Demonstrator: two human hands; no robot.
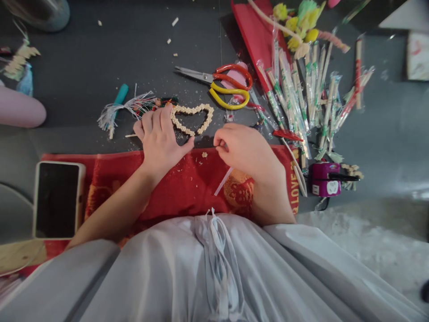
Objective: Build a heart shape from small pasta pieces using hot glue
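A heart-shaped outline built of small pale pieces (210,117) lies on the dark table. My left hand (159,138) rests flat beside its left edge, fingers stretched and thumb pointing toward its lower tip; the forefinger seems to touch it. My right hand (246,145) hovers lower right of the outline, fingers curled into a pinch; whatever they hold, if anything, is hidden. A thin translucent strip (223,181) shows below that hand; whether it is held I cannot tell. One tiny flower-like piece (204,154) sits on the red towel (187,192).
Scissors with red and yellow handles (231,91) lie beyond my hands. Several wrapped sticks (295,94) spread at right, near a purple device (325,179). At left are a phone (58,201), a tassel of white strands (112,114) and a pink rounded object (20,107).
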